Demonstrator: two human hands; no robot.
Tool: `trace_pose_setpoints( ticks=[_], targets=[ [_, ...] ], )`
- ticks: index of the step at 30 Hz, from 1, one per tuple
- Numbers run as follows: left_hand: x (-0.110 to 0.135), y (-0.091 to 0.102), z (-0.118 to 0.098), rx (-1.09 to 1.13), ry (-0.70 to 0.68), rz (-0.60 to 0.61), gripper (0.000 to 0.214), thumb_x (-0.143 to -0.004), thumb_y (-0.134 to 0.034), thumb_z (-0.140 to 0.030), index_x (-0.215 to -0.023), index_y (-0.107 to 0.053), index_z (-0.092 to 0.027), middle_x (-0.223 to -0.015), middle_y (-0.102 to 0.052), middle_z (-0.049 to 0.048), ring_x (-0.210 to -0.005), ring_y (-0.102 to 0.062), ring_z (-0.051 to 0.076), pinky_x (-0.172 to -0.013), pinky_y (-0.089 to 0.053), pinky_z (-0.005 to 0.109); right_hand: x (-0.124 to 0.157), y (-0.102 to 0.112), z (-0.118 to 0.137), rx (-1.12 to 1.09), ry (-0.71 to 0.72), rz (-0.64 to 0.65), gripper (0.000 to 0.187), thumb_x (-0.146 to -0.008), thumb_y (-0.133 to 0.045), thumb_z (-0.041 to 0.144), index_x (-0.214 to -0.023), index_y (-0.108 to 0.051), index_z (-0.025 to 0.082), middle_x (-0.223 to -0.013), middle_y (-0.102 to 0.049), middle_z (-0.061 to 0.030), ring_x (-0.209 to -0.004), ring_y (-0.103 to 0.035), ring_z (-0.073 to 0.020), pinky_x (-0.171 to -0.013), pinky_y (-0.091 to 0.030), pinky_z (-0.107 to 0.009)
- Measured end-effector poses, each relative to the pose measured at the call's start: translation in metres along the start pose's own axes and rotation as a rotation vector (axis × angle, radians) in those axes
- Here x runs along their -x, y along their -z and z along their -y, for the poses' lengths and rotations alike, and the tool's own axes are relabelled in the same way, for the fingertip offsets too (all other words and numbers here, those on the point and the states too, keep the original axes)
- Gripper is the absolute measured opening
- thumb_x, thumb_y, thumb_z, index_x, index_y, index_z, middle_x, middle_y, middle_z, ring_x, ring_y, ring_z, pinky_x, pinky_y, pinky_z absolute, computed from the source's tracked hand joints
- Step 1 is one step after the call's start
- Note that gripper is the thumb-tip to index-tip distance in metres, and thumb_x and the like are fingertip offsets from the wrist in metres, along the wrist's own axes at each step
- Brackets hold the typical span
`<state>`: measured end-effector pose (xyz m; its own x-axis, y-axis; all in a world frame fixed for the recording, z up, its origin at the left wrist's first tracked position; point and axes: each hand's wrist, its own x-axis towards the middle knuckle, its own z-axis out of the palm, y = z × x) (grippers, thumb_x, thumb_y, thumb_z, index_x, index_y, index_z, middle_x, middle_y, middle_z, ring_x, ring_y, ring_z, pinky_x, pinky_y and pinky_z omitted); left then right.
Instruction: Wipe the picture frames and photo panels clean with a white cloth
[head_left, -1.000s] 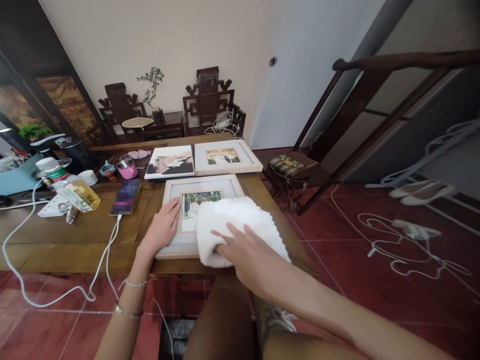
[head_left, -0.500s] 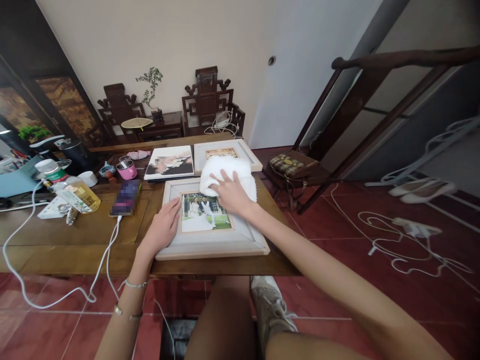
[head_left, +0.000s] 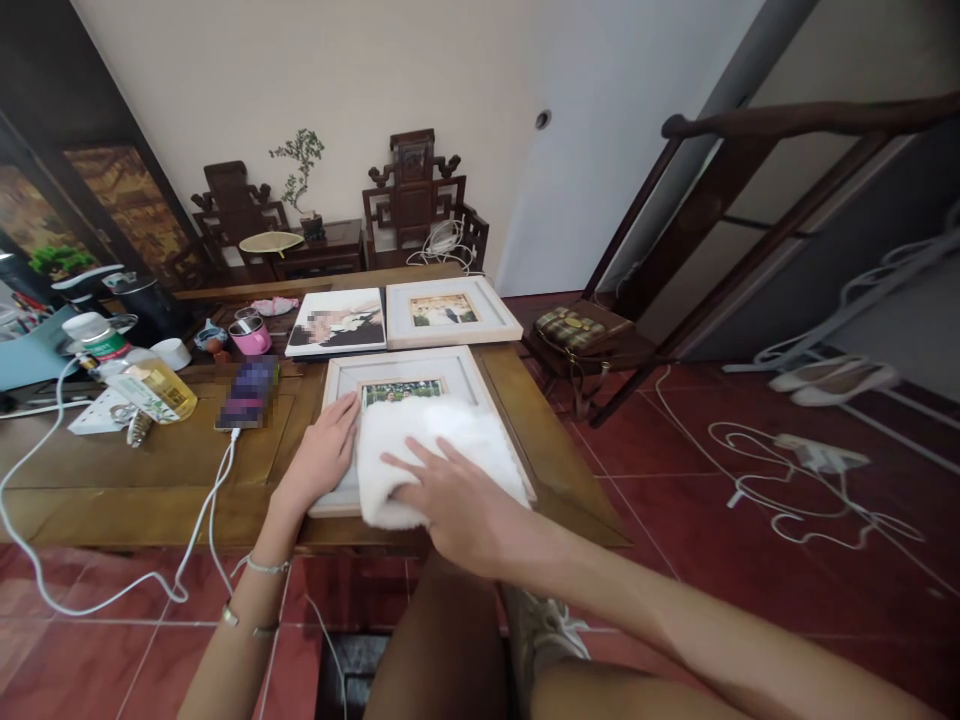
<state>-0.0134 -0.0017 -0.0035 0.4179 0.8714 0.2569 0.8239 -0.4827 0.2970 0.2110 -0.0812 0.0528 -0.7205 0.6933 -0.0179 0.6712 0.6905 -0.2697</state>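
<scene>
A picture frame (head_left: 343,372) with a pale wide border lies flat at the table's near edge. My left hand (head_left: 327,447) rests on its left side, fingers stretched out flat over the border. A folded white towel (head_left: 480,440) covers the lower part of the frame and most of the photo (head_left: 405,389), leaving only its top strip in view. My right hand (head_left: 457,500) presses on the towel with fingers spread, the thumb side tucked into a fold at its near edge.
Behind lie a second picture frame (head_left: 501,313) and a photo panel (head_left: 341,322). On the left are a phone (head_left: 246,395) with a white cable, a pink cup (head_left: 250,335) and a bottle (head_left: 161,388). A wooden chair (head_left: 637,310) holding a bag stands right.
My right hand has drawn the towel from the frame's far right corner down to its near side, covering most of the photo. My left hand has stayed in place.
</scene>
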Motion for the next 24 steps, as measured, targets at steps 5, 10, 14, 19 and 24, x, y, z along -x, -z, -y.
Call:
trace_pose_setpoints(
  ticks=[5, 10, 14, 19, 24],
  targets=[
    [-0.001, 0.001, 0.002, 0.003, -0.017, 0.013, 0.047, -0.095, -0.031, -0.027, -0.139, -0.039, -0.013, -0.147, -0.038, 0.0126, -0.137, -0.033, 0.024, -0.112, -0.031, 0.047, -0.053, 0.002, -0.065, 0.116, -0.105, -0.157, 0.061, -0.07, -0.046, -0.001, -0.127, -0.055, 0.016, -0.147, -0.038, -0.0094, -0.138, -0.026, -0.0289, -0.112, -0.018, -0.052],
    [0.0, 0.002, 0.002, 0.021, -0.016, -0.002, 0.046, -0.095, -0.031, -0.027, -0.139, -0.04, -0.016, -0.148, -0.038, 0.0104, -0.136, -0.034, 0.024, -0.112, -0.031, 0.048, -0.091, 0.015, -0.108, 0.266, -0.217, -0.28, 0.058, -0.073, -0.043, -0.003, -0.128, -0.053, 0.012, -0.15, -0.032, -0.0102, -0.14, -0.015, -0.0347, -0.109, -0.014, -0.061],
    [0.0, 0.001, 0.002, 0.03, -0.008, -0.01, 0.046, -0.095, -0.031, -0.027, -0.139, -0.04, -0.016, -0.147, -0.039, 0.0106, -0.136, -0.034, 0.023, -0.112, -0.031, 0.047, -0.079, 0.01, -0.085, 0.211, -0.163, -0.154, 0.059, -0.071, -0.042, -0.005, -0.126, -0.055, 0.012, -0.149, -0.035, -0.0089, -0.138, -0.018, -0.0385, -0.106, -0.018, -0.063],
    [0.001, 0.0, 0.001, 0.021, 0.019, -0.008, 0.047, -0.095, -0.03, -0.027, -0.14, -0.038, -0.015, -0.147, -0.038, 0.0119, -0.136, -0.034, 0.024, -0.111, -0.031, 0.047, -0.023, 0.018, -0.02, 0.1, -0.095, 0.094, 0.056, -0.069, -0.042, -0.006, -0.119, -0.06, 0.013, -0.145, -0.041, -0.0121, -0.134, -0.028, -0.0398, -0.101, -0.029, -0.063],
    [0.001, 0.002, -0.002, 0.024, 0.027, -0.002, 0.046, -0.096, -0.029, -0.027, -0.139, -0.04, -0.016, -0.147, -0.039, 0.0111, -0.136, -0.035, 0.023, -0.112, -0.031, 0.046, 0.012, 0.033, 0.02, -0.03, 0.048, 0.233, 0.056, -0.068, -0.043, -0.003, -0.117, -0.062, 0.018, -0.144, -0.043, -0.0084, -0.131, -0.036, -0.0379, -0.099, -0.036, -0.06]
  ],
)
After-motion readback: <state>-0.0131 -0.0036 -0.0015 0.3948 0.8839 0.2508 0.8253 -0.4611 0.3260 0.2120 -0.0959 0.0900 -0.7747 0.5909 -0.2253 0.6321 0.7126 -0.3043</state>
